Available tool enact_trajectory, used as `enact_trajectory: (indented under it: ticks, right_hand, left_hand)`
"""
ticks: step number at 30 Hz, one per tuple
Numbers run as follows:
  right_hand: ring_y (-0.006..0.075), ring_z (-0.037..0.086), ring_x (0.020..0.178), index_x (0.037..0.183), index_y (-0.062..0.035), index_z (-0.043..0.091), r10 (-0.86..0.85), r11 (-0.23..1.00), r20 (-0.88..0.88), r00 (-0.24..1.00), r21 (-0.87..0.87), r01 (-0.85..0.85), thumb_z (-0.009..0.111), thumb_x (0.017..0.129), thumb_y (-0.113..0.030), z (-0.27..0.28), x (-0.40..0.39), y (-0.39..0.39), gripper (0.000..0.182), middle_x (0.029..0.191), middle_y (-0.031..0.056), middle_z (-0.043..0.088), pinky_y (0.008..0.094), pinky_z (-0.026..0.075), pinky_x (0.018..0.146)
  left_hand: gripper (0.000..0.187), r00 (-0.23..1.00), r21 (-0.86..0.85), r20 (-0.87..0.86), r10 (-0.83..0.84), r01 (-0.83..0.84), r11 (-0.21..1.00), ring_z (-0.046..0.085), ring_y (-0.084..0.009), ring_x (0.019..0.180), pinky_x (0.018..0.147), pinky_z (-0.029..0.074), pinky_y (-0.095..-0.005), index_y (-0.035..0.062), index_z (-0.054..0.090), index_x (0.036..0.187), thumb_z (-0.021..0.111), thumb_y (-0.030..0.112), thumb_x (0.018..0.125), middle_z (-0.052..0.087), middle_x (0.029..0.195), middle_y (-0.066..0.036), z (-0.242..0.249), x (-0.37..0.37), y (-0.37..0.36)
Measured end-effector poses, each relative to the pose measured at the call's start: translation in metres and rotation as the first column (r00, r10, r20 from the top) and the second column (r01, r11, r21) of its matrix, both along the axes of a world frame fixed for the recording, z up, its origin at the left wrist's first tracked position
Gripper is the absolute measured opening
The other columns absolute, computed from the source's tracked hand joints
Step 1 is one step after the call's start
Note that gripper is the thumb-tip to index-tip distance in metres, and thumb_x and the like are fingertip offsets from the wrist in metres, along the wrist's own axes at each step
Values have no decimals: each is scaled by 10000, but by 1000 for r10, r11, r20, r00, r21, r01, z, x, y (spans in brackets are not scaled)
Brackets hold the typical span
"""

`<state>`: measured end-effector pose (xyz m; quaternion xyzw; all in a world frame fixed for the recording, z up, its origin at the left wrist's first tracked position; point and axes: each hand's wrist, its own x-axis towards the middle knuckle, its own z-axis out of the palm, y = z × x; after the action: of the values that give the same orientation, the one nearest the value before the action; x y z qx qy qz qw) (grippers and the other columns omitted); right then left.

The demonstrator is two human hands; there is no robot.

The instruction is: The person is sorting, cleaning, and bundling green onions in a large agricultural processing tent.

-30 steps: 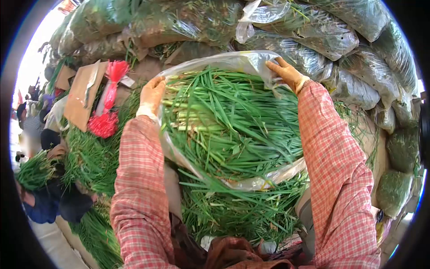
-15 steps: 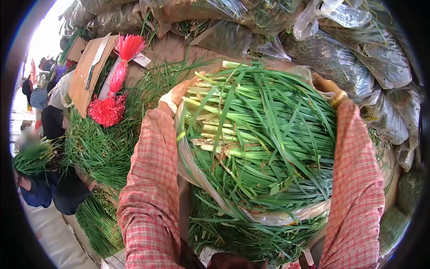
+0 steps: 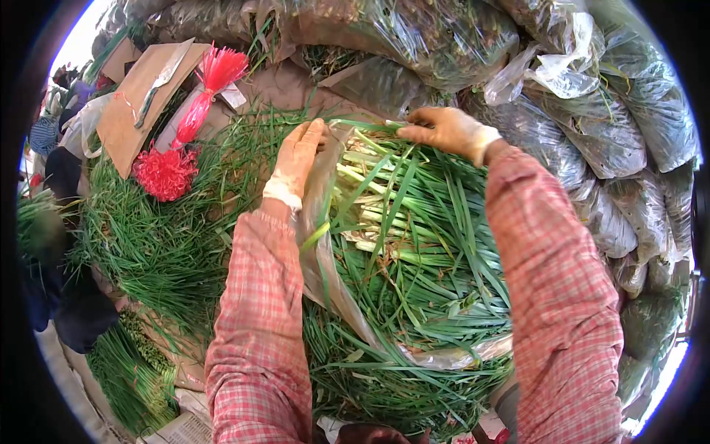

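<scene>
A clear plastic bag [image 3: 319,263] holds long green leafy stalks [image 3: 451,222], their pale ends toward the left. My left hand [image 3: 299,157] is at the bag's upper left edge, its fingers bent over the plastic rim. At the far edge of the bag is my right hand [image 3: 447,133], thumb and fingers closed around the rim and some green leaves. Both hands wear pale gloves or wraps at the wrist.
Left of the bag lie loose greens [image 3: 163,244], a cardboard piece [image 3: 122,126] with a knife [image 3: 159,83], and red plastic strands [image 3: 194,122]. Filled plastic bags [image 3: 584,133] are stacked behind and at right. A person [image 3: 74,311] is at far left.
My right hand has moved from the bag's right side to its far edge, nearer my left hand. The bag's left edge stands higher, and the view has shifted a little to the right.
</scene>
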<state>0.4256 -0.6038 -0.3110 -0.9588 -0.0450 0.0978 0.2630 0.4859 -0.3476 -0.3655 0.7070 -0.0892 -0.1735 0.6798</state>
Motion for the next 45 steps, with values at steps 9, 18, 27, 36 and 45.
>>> enact_trajectory:
  ticks: [9, 18, 27, 36, 45]
  right_hand:
    - [293, 497, 1030, 1112, 14, 526, 22, 967, -220, 975, 254, 36, 381, 807, -637, -17, 9, 26, 734, 1074, 211, 534, 334, 368, 890]
    - [310, 515, 1022, 1150, 47, 455, 214, 943, -75, 974, 276, -186, 620, 647, -630, 31, -34, 50, 859, 1059, 219, 544, 362, 391, 866]
    - [323, 501, 1070, 1242, 36, 328, 62, 970, -6, 998, 236, -59, 717, 576, -565, 6, -30, 59, 978, 1117, 247, 520, 360, 388, 899]
    - [372, 377, 1178, 1299, 14, 272, 272, 935, 132, 953, -269, -230, 677, 524, -636, 41, -75, 81, 1090, 1240, 251, 405, 425, 228, 1018]
    - [327, 565, 919, 1034, 21, 533, 154, 962, -243, 958, -185, -201, 692, 531, -439, 34, -22, 99, 700, 956, 224, 589, 344, 434, 811]
  left_hand:
    - [473, 969, 124, -46, -243, 246, 961, 500, -111, 899, 820, 389, -247, -35, 547, 1045, 470, 404, 884, 573, 1002, -49, -15, -5, -5]
    - [427, 913, -271, -124, -389, 346, 898, 542, -133, 814, 746, 439, -263, 0, 570, 967, 500, 409, 863, 588, 914, -83, 36, -32, 3]
    - [329, 879, -445, -281, -385, 236, 864, 574, -147, 842, 752, 482, -273, 13, 524, 1055, 539, 279, 860, 591, 959, -84, 31, -31, 16]
    - [320, 924, -185, -286, -252, 205, 961, 556, -130, 822, 773, 440, -247, -3, 477, 1119, 533, 129, 833, 590, 913, -56, 54, -36, 48]
    - [312, 931, -103, -287, -223, 202, 974, 568, -124, 828, 772, 436, -246, 8, 505, 1097, 524, 214, 863, 600, 905, -48, 71, -50, 69]
